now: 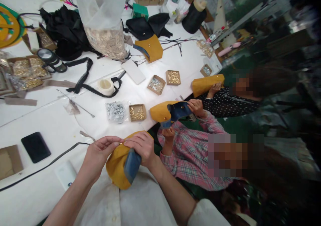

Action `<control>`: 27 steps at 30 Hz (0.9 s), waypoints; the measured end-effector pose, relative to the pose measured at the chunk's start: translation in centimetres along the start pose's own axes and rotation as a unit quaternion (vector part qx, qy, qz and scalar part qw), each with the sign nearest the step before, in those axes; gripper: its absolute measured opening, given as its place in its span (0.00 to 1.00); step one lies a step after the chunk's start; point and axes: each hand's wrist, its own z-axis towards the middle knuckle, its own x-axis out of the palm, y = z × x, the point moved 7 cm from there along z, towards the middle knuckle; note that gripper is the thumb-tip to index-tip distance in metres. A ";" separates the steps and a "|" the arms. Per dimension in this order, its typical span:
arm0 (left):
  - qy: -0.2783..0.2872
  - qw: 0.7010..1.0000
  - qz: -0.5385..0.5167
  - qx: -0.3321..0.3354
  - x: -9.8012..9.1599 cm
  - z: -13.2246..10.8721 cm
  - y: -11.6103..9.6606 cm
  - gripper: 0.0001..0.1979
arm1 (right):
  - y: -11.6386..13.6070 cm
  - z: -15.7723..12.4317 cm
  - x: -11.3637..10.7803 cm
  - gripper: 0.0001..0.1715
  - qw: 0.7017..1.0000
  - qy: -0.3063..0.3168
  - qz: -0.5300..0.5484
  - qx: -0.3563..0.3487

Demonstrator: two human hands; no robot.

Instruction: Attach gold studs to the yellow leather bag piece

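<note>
A yellow fabric pouch (116, 167) with a blue lining (132, 165) is bunched up in front of my chest, over the table's near edge. My right hand (141, 145) wraps its fingers round the pouch's upper side. At the top of the pouch, the thumb and fingers of my left hand (104, 149) meet in a pinch beside the right fingertips. A tiny shiny spot shows there; what the left fingers hold is too small to make out. Just beyond are an open box of gold-coloured studs (137, 113) and a clear bag of silver metal parts (116, 112).
Beside me, a co-worker in a checked shirt (193, 155) handles another yellow pouch (160, 111); a person farther off holds a third (207, 84). A phone (36, 147), white tape roll (105, 86), thin metal rod (77, 103) and large plastic bag (105, 35) lie on the white table.
</note>
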 end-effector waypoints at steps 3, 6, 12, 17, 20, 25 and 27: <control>0.004 1.000 -0.005 -0.006 -0.3 -0.1 0.1 0.27 | 0.4 0.3 0.2 0.10 1.000 0.006 0.003 -0.002; 0.006 1.000 -0.024 -0.009 -0.5 -0.4 0.3 0.27 | 0.7 0.8 0.3 0.09 1.000 0.005 0.009 0.002; -0.021 0.999 0.009 0.038 -1.6 -1.5 0.9 0.26 | 0.4 1.2 0.9 0.10 1.000 0.016 -0.004 0.018; -0.033 0.998 0.033 0.042 -2.7 -1.2 2.3 0.24 | -0.1 0.6 2.5 0.09 0.998 0.040 -0.008 0.038; -0.038 0.999 0.010 0.028 -3.0 -1.0 3.1 0.26 | -0.3 0.2 3.4 0.08 0.997 0.040 -0.012 0.059; -0.026 1.000 0.002 0.009 -2.7 -1.3 2.8 0.33 | -1.3 0.3 4.2 0.09 0.995 0.037 -0.025 0.093; -0.010 1.000 0.014 0.016 -2.5 -0.8 2.1 0.33 | -2.4 0.6 4.4 0.11 0.993 0.039 -0.017 0.112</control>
